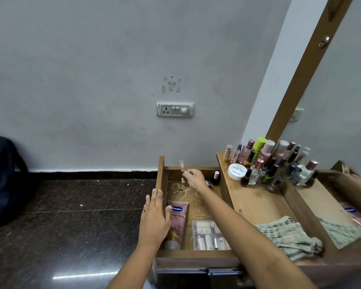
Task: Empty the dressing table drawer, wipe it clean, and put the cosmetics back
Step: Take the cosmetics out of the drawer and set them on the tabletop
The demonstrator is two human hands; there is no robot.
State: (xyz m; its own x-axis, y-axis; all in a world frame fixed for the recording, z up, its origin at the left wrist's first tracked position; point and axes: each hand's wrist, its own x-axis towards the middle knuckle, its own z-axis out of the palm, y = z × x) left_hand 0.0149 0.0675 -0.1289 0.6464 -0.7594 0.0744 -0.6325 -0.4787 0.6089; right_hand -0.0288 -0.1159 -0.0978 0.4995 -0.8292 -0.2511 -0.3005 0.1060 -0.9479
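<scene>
The wooden drawer (161, 180) is pulled out to the left of the dressing table top (258, 203). My right hand (195, 179) reaches to the drawer's far end and pinches a small pink tube (182, 166), held upright. My left hand (154, 217) rests flat with straight fingers against the drawer's left wall. Inside lie a pink Vaseline tube (176, 222), a clear pouch of small white bottles (209, 236) and a dark nail polish bottle (216, 178) in the far right corner. A patterned cloth (288, 234) lies on the table top.
Several bottles and nail polishes (258, 163) and a white round tin (237, 171) crowd the table's back by the mirror (331, 142). A dark backpack (4, 180) sits on the dark stone floor (71, 226) at far left. A wall socket (174, 109) is above.
</scene>
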